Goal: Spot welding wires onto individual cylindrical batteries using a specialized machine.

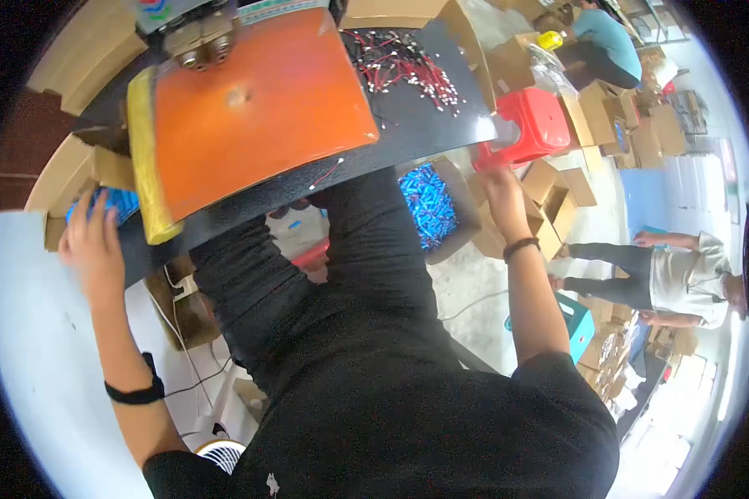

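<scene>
My left hand (pixel 94 241) reaches to a small cardboard box at the left end of the bench, its fingers apart and slightly blurred. Just beyond the fingertips, blue cylindrical cells (pixel 123 204) lie in that box; whether a finger touches them I cannot tell. Off the bench's right end, my right hand (pixel 501 195) is closed around the lower edge of a red plastic stool (pixel 545 121), which lies tipped over. In front of me an orange mat (pixel 258 108) covers much of the black bench (pixel 408 125), with a yellow wrapped strip (pixel 148 158) along its left side.
Red and black wire leads with white connectors (pixel 404 71) are heaped on the bench. One loose lead (pixel 326 173) lies by its front edge. A box of blue cells (pixel 427 206) stands beside my leg. Machine parts (pixel 204 50) overhang the mat. Two people are at the right among cartons.
</scene>
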{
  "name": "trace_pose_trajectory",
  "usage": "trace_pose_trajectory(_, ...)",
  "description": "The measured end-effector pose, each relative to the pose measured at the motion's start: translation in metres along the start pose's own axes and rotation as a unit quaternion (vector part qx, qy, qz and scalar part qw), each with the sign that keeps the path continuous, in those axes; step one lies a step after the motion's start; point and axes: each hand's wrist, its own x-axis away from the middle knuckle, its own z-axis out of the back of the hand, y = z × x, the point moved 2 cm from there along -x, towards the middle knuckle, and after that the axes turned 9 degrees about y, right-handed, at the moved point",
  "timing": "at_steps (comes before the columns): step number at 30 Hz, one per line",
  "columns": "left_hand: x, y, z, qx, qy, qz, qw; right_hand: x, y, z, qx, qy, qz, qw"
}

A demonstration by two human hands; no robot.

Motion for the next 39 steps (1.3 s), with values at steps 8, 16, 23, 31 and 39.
trace_pose_trajectory(8,-0.011,0.089,0.061,0.348,0.115,0.103,0.925,-0.081,-0.103,-0.054,0.151,0.082,0.205,0.964)
trace_pose_trajectory(16,-0.086,0.175,0.059,0.467,-0.016,0.066,0.882,-0.091,-0.129,-0.010,0.111,0.085,0.167,0.976)
trace_pose_trajectory(23,-0.086,0.181,0.039,0.544,-0.004,0.128,0.829,-0.074,-0.172,0.031,-0.093,0.099,0.106,0.985)
trace_pose_trajectory(31,-0.088,0.185,0.025,0.618,-0.017,0.198,0.761,-0.065,-0.231,-0.015,-0.297,0.056,0.130,0.944)
trace_pose_trajectory(39,-0.096,0.185,0.031,0.586,-0.016,0.197,0.786,-0.067,-0.246,-0.059,-0.334,0.060,0.154,0.928)
